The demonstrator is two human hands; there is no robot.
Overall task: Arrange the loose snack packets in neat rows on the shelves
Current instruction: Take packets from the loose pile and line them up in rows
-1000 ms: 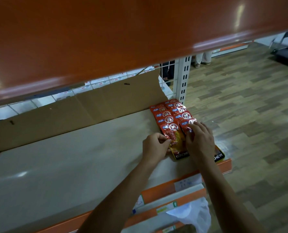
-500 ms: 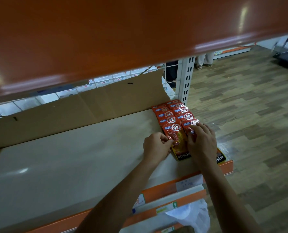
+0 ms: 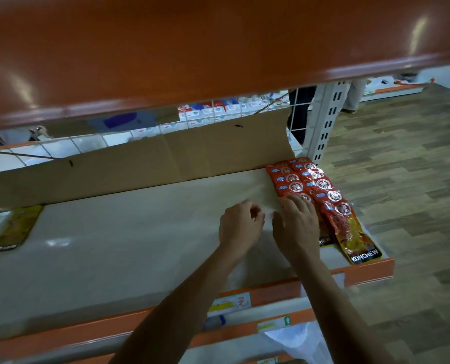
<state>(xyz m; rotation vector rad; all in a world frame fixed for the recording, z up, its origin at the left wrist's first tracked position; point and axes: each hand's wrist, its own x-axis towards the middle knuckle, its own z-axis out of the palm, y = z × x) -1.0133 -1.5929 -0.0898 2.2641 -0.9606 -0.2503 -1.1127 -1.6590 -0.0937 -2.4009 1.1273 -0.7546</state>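
Red snack packets (image 3: 321,185) lie in two overlapping rows at the right end of the shelf (image 3: 113,253). The front packet of the right row (image 3: 350,232) reaches the shelf's front edge and shows the word KONCHEW. My right hand (image 3: 296,227) lies palm down on the front packet of the left row, fingers spread over it; only that packet's lower corner shows. My left hand (image 3: 241,224) rests on the bare shelf liner just left of the packets, fingers curled in, with nothing visible in it.
A yellow packet (image 3: 11,229) lies at the shelf's far left. A cardboard sheet (image 3: 166,158) lines the back. The orange shelf above (image 3: 218,48) hangs low overhead. A white plastic bag (image 3: 297,342) sits below, and wood-pattern floor (image 3: 402,179) lies to the right.
Both hands have shifted left. My right hand left the right row, now uncovered, and lies on the left row. My left hand came off the packets onto the bare liner.
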